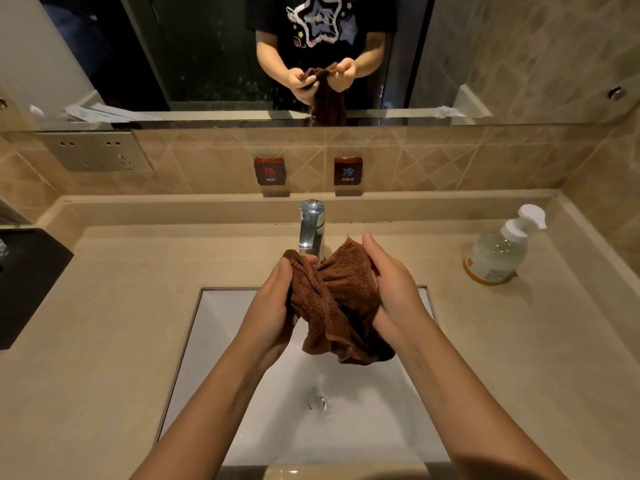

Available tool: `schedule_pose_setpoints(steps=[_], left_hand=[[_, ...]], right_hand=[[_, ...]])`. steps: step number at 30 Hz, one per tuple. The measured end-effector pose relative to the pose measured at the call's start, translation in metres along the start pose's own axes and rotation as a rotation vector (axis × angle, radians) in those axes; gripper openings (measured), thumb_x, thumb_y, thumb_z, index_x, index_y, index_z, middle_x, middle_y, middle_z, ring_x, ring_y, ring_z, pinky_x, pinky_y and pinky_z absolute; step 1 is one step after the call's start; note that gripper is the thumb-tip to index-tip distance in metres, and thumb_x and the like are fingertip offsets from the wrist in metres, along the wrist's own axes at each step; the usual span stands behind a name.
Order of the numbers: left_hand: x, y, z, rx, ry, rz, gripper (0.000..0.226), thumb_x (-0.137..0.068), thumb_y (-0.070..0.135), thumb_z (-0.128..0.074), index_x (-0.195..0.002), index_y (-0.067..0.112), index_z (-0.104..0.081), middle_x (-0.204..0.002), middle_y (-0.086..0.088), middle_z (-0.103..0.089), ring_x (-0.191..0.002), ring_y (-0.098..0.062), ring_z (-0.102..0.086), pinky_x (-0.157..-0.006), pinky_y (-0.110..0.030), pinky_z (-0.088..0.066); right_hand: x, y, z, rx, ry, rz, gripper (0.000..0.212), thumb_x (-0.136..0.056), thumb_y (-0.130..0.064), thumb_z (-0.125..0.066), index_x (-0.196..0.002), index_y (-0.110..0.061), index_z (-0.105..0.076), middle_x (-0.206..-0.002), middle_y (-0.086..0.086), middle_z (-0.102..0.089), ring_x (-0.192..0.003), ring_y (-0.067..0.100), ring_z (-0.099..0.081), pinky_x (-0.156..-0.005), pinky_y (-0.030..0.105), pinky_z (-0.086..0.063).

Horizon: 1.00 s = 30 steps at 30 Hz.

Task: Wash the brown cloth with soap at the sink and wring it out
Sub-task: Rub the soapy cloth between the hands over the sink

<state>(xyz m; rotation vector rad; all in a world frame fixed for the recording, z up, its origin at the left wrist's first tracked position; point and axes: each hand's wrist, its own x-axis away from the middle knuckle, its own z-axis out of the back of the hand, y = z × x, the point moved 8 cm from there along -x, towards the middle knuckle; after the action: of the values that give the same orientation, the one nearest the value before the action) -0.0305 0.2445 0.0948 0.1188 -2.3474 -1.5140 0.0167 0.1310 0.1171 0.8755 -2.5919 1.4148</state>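
Your left hand [272,308] and your right hand [394,289] hold the brown cloth [337,299] between them above the sink [214,341]. The fingers of each hand are curled round the cloth: the left hand grips its left part and the right hand grips its right part, with each thumb laid over the upper edge. The cloth is bunched and folded between the two palms. Its lower end hangs free over the white basin and touches neither the basin nor the drain [317,402] below it.

The chrome tap [311,225] stands just behind the cloth, at the back edge of the sink. Whether water is running cannot be told. A clear pump bottle of soap [498,254] stands upright on the beige worktop [121,306], to the right of the sink and well apart from your hands. On the tiled wall behind the tap are a HOT label [270,171] and a COLD label [348,171]. The mirror [207,46] above them reflects both hands and the cloth.
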Motion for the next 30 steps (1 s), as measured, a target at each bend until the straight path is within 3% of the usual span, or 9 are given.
schedule_pose_setpoints(steps=[3,7,11,14,17,21,24,28,30], left_hand=[[-0.002,0.001,-0.002,0.235,-0.018,0.030,0.040,-0.100,0.035,-0.031,-0.094,0.012,-0.063,-0.086,-0.008,-0.069,-0.083,-0.017,-0.066,-0.072,-0.027,-0.055],[0.000,0.003,-0.005,0.506,-0.013,0.093,0.037,-0.099,0.036,-0.034,-0.083,0.012,-0.058,-0.084,-0.009,-0.065,-0.081,-0.022,-0.066,-0.077,-0.035,-0.051],[0.004,0.003,-0.013,0.612,-0.048,0.155,0.037,-0.088,0.040,-0.048,-0.067,0.011,-0.058,-0.086,-0.011,-0.062,-0.088,-0.025,-0.062,-0.084,-0.039,-0.049],[0.013,0.009,-0.029,0.465,-0.201,0.138,0.020,-0.078,0.015,-0.065,-0.059,0.011,-0.070,-0.078,-0.011,-0.070,-0.076,-0.021,-0.070,-0.069,-0.033,-0.058],[0.010,0.014,-0.026,0.390,-0.238,0.104,0.028,-0.060,-0.016,-0.059,-0.070,0.010,-0.061,-0.079,-0.011,-0.066,-0.070,-0.020,-0.067,-0.063,-0.030,-0.057],[-0.001,0.019,-0.007,0.350,-0.214,0.090,0.035,-0.060,-0.014,-0.048,-0.087,0.007,-0.056,-0.090,-0.017,-0.062,-0.080,-0.026,-0.061,-0.070,-0.033,-0.055],[-0.003,0.017,0.006,0.088,-0.106,0.060,0.035,-0.083,-0.015,-0.038,-0.102,0.003,-0.062,-0.097,-0.017,-0.065,-0.086,-0.025,-0.063,-0.073,-0.028,-0.056],[0.000,-0.006,0.016,-0.090,0.033,0.118,0.030,-0.101,0.004,-0.036,-0.109,0.011,-0.064,-0.110,-0.016,-0.070,-0.098,-0.023,-0.068,-0.087,-0.029,-0.055],[0.000,-0.009,0.021,-0.225,0.065,0.099,0.029,-0.103,0.019,-0.034,-0.109,0.019,-0.062,-0.110,-0.009,-0.071,-0.101,-0.020,-0.068,-0.088,-0.029,-0.053]], right_hand=[[-0.003,-0.003,0.007,0.110,0.006,0.000,0.035,-0.093,-0.035,-0.051,-0.080,-0.010,-0.072,-0.075,0.008,-0.072,-0.079,0.022,-0.069,-0.080,0.036,-0.052],[0.000,-0.011,0.008,0.672,-0.044,0.051,0.029,-0.089,-0.040,-0.055,-0.088,-0.015,-0.069,-0.080,-0.002,-0.071,-0.077,0.012,-0.067,-0.073,0.026,-0.052],[0.002,-0.016,0.011,0.891,0.031,0.246,0.022,-0.090,-0.029,-0.056,-0.092,-0.010,-0.067,-0.085,0.004,-0.068,-0.082,0.019,-0.065,-0.077,0.037,-0.053],[0.004,-0.025,0.009,0.831,0.121,0.370,0.022,-0.096,-0.025,-0.047,-0.094,-0.009,-0.061,-0.086,0.003,-0.063,-0.084,0.018,-0.060,-0.074,0.032,-0.051],[0.000,-0.005,-0.002,0.780,-0.031,0.207,0.021,-0.098,-0.034,-0.037,-0.102,-0.026,-0.056,-0.095,-0.012,-0.060,-0.092,0.005,-0.059,-0.078,0.022,-0.050],[0.001,0.010,-0.002,0.844,-0.146,0.117,0.022,-0.094,-0.038,-0.045,-0.094,-0.028,-0.064,-0.089,-0.007,-0.066,-0.088,0.011,-0.063,-0.079,0.026,-0.050],[-0.002,0.002,0.007,0.805,-0.044,0.190,0.021,-0.094,-0.030,-0.049,-0.100,-0.019,-0.066,-0.096,0.006,-0.070,-0.090,0.022,-0.066,-0.080,0.034,-0.053],[-0.005,-0.002,0.012,0.574,0.061,0.195,0.019,-0.096,-0.025,-0.047,-0.098,-0.019,-0.066,-0.094,0.006,-0.070,-0.084,0.015,-0.066,-0.068,0.019,-0.052],[-0.006,-0.009,0.017,0.628,0.153,0.239,0.020,-0.095,-0.029,-0.048,-0.097,-0.018,-0.065,-0.093,0.007,-0.069,-0.086,0.016,-0.065,-0.068,0.021,-0.052]])
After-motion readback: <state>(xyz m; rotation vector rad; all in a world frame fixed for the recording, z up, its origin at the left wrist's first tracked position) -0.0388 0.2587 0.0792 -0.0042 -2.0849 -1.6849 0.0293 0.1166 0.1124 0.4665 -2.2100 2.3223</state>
